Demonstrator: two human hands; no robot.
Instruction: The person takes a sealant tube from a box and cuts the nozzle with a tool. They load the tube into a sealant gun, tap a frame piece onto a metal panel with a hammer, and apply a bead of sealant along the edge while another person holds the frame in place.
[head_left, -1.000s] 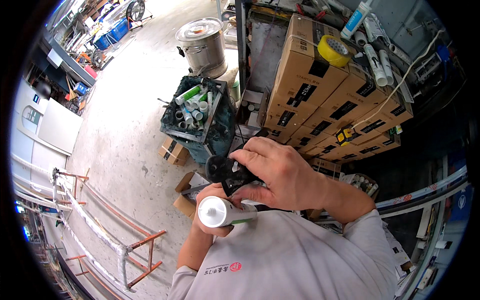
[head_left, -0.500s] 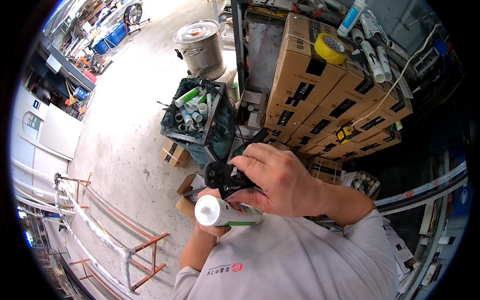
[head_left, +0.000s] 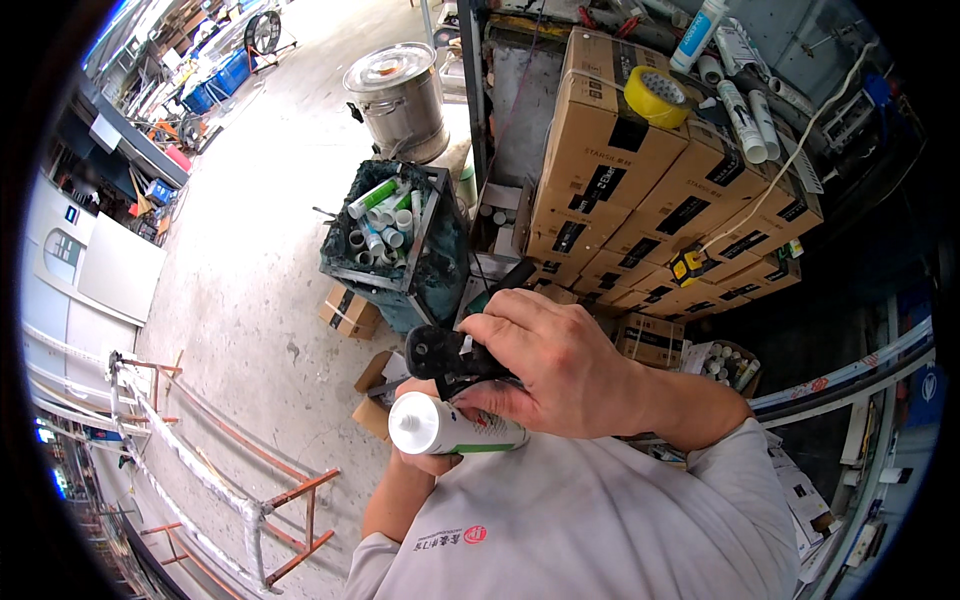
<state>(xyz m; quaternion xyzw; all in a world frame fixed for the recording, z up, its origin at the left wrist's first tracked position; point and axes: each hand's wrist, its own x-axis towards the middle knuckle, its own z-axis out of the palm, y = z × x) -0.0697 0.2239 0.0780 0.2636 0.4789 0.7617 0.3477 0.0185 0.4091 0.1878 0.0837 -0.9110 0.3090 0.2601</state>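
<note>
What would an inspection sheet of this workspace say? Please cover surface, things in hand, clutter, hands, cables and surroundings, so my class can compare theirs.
Surface: pale floor, darker marks in places.
Things in hand: white-and-green tube and black tool; whether they touch is unclear.
Clutter: bin heaped with mixed tubes; yellow tape and loose tubes on stacked boxes.
Hands: left hand grips the tube; right hand grips the tool.
Cables: pale cord draped over the boxes.
Surroundings: lidded pot beyond the bin, fan farther off, metal frame at left.
</note>
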